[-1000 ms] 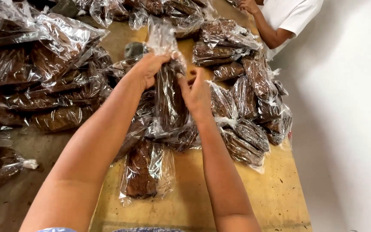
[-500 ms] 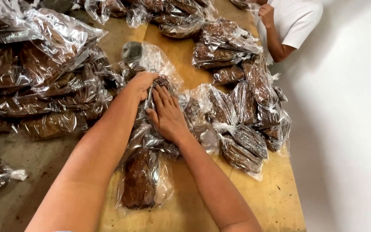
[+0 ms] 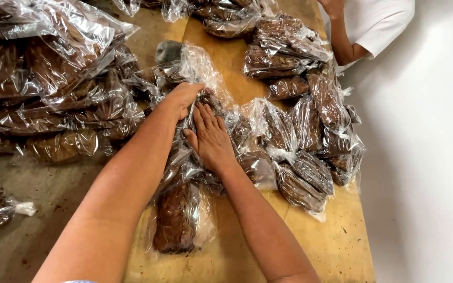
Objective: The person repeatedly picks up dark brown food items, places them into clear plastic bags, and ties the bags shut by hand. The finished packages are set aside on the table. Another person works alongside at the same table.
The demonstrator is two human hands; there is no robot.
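Bags everywhere, basically. Our left hand (image 3: 184, 99) was curled around the top of a clear bag of brown stuff (image 3: 197, 118) mid-counter, gripping the plastic, while our right hand (image 3: 211, 139) lay flat on it, fingers spread, pressing down and grasping nothing. Looked like plenty was already packed: a big stack of filled bags (image 3: 53, 89) on the left, a smaller bunch (image 3: 310, 136) on the right, one loaf-like bag (image 3: 176, 220) near us. Someone's arm (image 3: 342, 47) showed at the far right of the wooden counter (image 3: 331, 246).
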